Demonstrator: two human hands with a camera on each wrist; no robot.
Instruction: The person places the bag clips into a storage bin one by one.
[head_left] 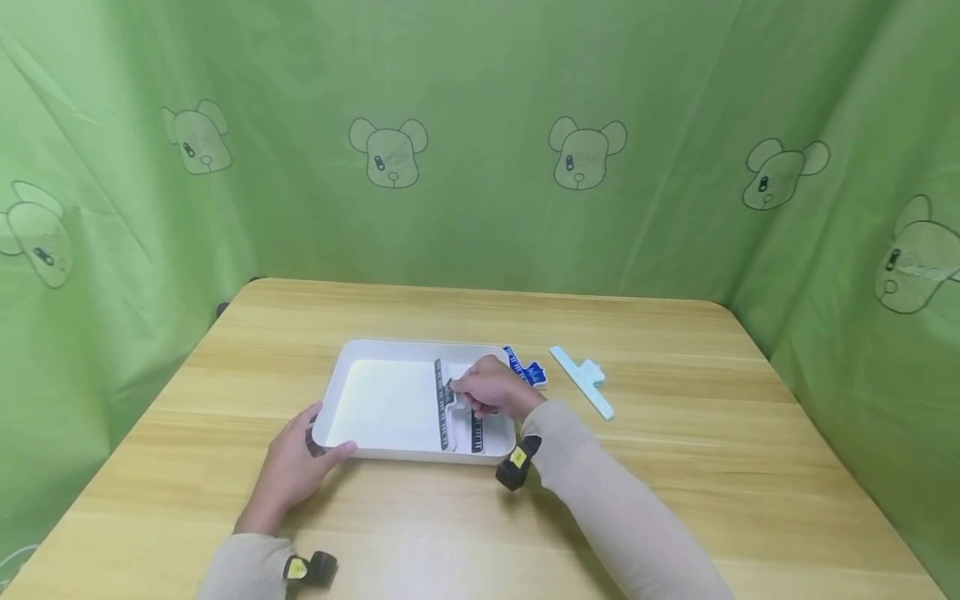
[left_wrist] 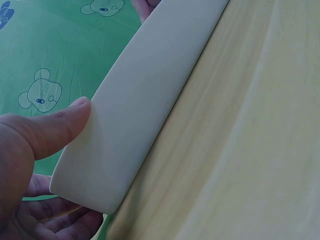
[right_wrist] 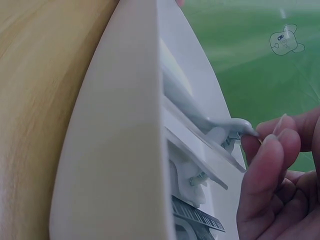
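Note:
A white tray (head_left: pixel 375 404) lies on the table. My left hand (head_left: pixel 292 462) holds its near-left corner; in the left wrist view the thumb (left_wrist: pixel 65 120) presses the tray's side wall (left_wrist: pixel 125 100) and the other fingers bend around the corner. Inside the tray at the right, my right hand (head_left: pixel 491 387) pinches the handle of a black-and-white sealing clip (head_left: pixel 442 417). The handle of this clip (right_wrist: pixel 230 122) sits at the fingertips in the right wrist view. A second black clip (head_left: pixel 477 433) lies beside it, partly under the right hand.
By the tray's right rim is a blue clip (head_left: pixel 528 371), partly hidden by the right hand. Further right, a pale turquoise clip (head_left: pixel 585 382) lies on the wooden table (head_left: pixel 675 467). Green curtains (head_left: pixel 480 225) with mouse-like faces hang around the table.

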